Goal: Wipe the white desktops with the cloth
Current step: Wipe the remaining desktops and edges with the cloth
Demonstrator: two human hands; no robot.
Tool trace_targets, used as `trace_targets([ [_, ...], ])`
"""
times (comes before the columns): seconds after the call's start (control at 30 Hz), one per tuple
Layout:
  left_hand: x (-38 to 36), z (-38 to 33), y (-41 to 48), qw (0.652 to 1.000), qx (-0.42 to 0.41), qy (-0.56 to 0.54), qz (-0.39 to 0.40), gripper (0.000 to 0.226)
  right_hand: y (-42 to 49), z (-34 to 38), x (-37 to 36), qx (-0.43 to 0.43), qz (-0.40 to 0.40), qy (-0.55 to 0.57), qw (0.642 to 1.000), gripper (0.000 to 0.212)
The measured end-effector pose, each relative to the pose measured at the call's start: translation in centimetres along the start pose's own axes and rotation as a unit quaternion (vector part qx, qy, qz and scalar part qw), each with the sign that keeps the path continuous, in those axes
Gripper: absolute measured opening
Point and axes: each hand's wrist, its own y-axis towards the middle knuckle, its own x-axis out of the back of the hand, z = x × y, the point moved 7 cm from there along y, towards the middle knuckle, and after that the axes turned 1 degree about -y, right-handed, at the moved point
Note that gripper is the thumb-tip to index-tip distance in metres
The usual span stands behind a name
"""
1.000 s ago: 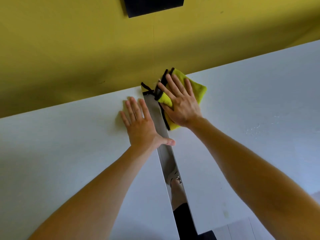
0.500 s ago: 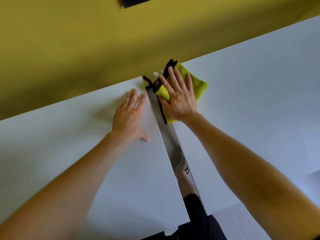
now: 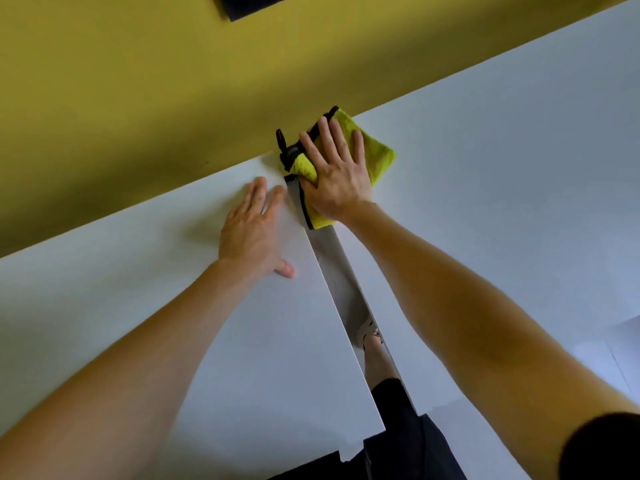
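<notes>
1. Fingers (image 3: 337, 140) of the right hand (image 3: 337, 174) are spread and flat, pressing down on the cloth (image 3: 379, 155), as they were 1 s ago.
2. Yellow with black edging, the cloth still sits at the far left corner of the right desktop (image 3: 502, 174), against the yellow wall (image 3: 156, 81). Its black edge hangs over the gap (image 3: 334, 261).
3. The left hand (image 3: 254, 230) lies flat on the left desktop (image 3: 131, 289), fingers close together. Its thumb, which crossed the gap 1 s ago, now rests on that desktop.
4. A sandalled foot (image 3: 369, 332) shows down in the gap.
</notes>
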Motion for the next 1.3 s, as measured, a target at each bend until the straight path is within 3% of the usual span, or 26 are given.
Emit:
trace_targets([
  [0.13,-0.2,0.3,0.1,1.0,-0.003,0.007,-0.001,0.17,-12.3,-1.5,-0.7,0.047,-0.006,0.023,0.999,0.084],
  [0.23,-0.4,0.4,0.1,1.0,-0.01,0.009,-0.002,0.172,-24.5,-2.8,-1.5,0.06,0.026,0.027,0.997,0.089],
  [0.3,-0.5,0.4,0.1,1.0,-0.012,0.014,-0.006,0.172,-28.2,-3.2,-1.8,0.05,0.056,0.02,0.997,0.093],
  [0.4,-0.6,0.2,0.3,1.0,-0.013,0.024,-0.005,0.173,-21.8,-2.8,-1.9,0.048,0.059,0.009,0.997,0.091],
  [0.53,-0.7,0.5,0.5,1.0,-0.009,0.026,-0.005,0.173,-6.4,-1.2,-0.4,-0.026,0.012,0.017,0.999,0.081],
  [0.6,-0.5,0.5,0.5,0.999,-0.002,0.036,-0.001,0.172,-3.8,-0.9,-0.1,-0.042,-0.011,0.011,0.999,0.08],
  [0.73,0.3,-0.9,0.8,0.995,0.027,0.088,0.036,0.157,-11.6,-1.9,-0.4,0.008,-0.028,0.029,0.999,0.077],
  [0.83,1.8,-3.3,1.2,0.989,0.041,0.14,0.013,0.127,-21.6,-4.1,-1.5,0.076,0.016,0.029,0.997,0.079],
  [0.9,2.6,-5.7,1.4,0.992,0.015,0.127,0.001,0.122,-25.6,-8.2,-1.5,0.109,0.046,0.026,0.993,0.081],
  [0.97,2.8,-8.4,1.4,0.995,-0.028,0.099,0.004,0.131,-26.3,-15.0,-0.7,0.058,0.035,0.017,0.998,0.081],
  [1.07,2.4,-11.5,1.9,0.995,-0.075,0.062,0.011,0.151,-24.6,-25.6,1.2,-0.156,-0.016,0.004,0.988,0.08],
  [1.13,2.0,-13.0,2.9,0.995,-0.082,0.058,0.013,0.161,-23.2,-28.0,1.5,-0.265,-0.036,0.006,0.964,0.078],
  [1.17,2.0,-13.6,3.5,0.995,-0.079,0.06,0.015,0.166,-22.5,-27.3,1.4,-0.279,-0.046,0.016,0.959,0.078],
  [1.23,2.3,-14.4,4.9,0.996,-0.065,0.063,0.019,0.174,-22.0,-22.7,1.4,-0.227,-0.058,0.034,0.972,0.075],
  [1.3,2.9,-14.6,6.2,0.997,-0.038,0.069,0.016,0.181,-22.4,-16.0,0.5,-0.069,-0.022,0.031,0.997,0.075],
])
